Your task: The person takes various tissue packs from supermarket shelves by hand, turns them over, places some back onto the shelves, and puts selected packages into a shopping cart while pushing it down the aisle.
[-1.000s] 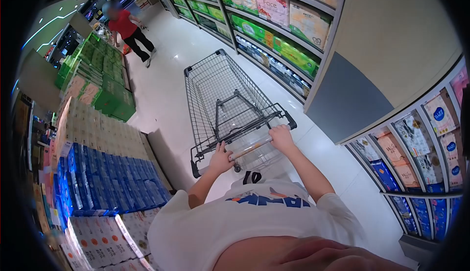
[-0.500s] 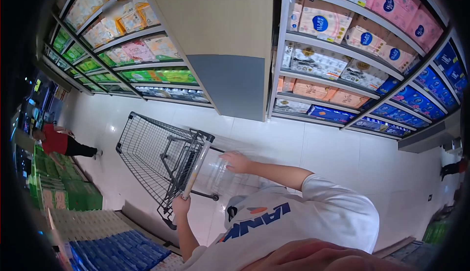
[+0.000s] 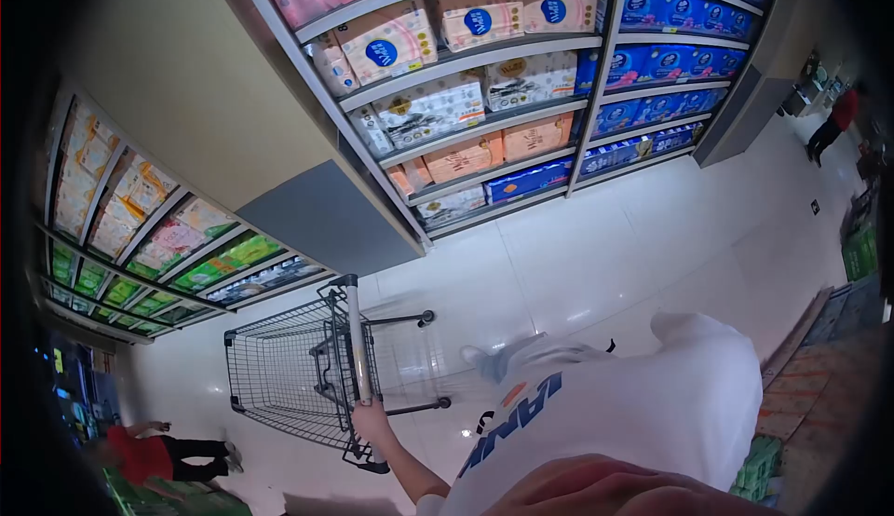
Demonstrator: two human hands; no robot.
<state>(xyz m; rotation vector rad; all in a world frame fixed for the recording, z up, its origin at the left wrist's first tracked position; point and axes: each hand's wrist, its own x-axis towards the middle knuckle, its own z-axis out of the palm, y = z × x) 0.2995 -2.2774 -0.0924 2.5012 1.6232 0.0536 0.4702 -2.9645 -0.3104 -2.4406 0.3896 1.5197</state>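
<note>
An empty wire shopping cart (image 3: 279, 381) stands on the white tiled floor at the lower left. My left hand (image 3: 371, 420) grips the near end of the cart's handle bar (image 3: 356, 339). My right hand does not show; only my white printed T-shirt (image 3: 615, 414) and its right sleeve fill the lower right. A blurred pale shape (image 3: 498, 359) sits just past the shirt, and I cannot tell what it is.
Tall shelves of packaged tissue (image 3: 447, 106) and blue packs (image 3: 670, 60) face me across the aisle. A beige and grey pillar (image 3: 317, 218) stands beside the cart. One person in red (image 3: 140, 453) is at the lower left, another (image 3: 833, 120) far right.
My view has swung to the right, away from the cart and onto the tissue shelves. My right hand came off the handle and has left the view. The left hand keeps its grip.
</note>
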